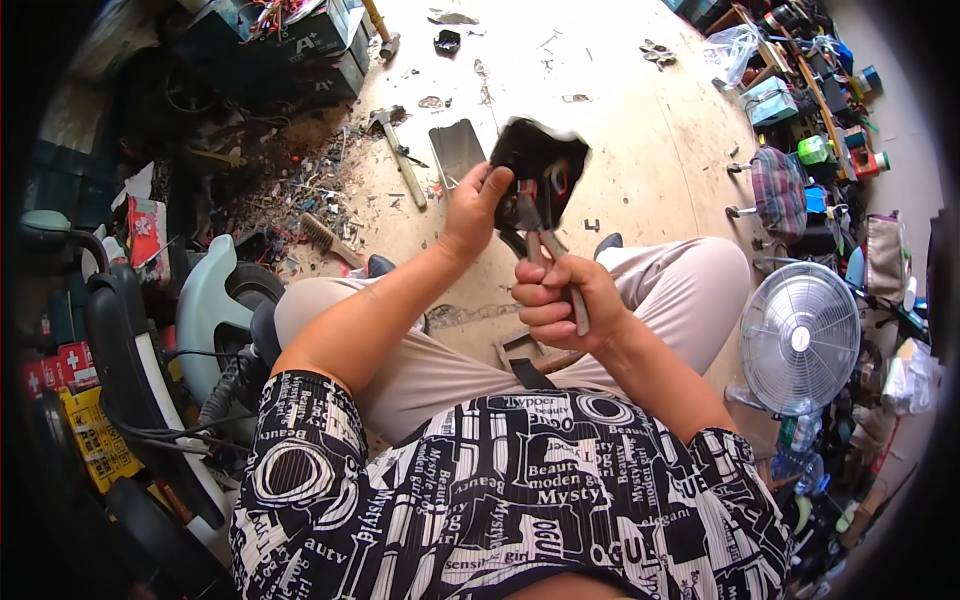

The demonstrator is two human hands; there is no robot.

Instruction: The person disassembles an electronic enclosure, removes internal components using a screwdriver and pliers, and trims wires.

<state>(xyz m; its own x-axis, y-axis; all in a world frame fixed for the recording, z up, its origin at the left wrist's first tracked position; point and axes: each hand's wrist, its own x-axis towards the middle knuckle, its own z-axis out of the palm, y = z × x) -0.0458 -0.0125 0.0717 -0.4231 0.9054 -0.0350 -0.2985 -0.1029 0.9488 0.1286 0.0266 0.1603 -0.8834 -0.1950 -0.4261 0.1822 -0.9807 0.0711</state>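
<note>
My left hand (472, 208) grips a black open housing (530, 150) by its left edge, thumb on the near side. Coloured wires show in its dark hollow, but finer details inside are blurred. Closed around the handles of a pair of pliers (546, 243), my right hand (572, 305) keeps the tool's head at the housing's lower opening. I cannot tell what the jaws bite on. Beyond my left hand, a dark flat rectangular panel (458, 152) lies on the floor. A hammer (403, 160) lies to its left.
Scrap and wire bits (290, 185) litter the floor at left, near a wooden-handled brush (328, 240). Large battery cases (300, 60) stand far left, scooter parts (215, 300) nearer. On the right are a fan (800, 338), a plaid-topped stool (778, 195) and cluttered shelving (815, 90).
</note>
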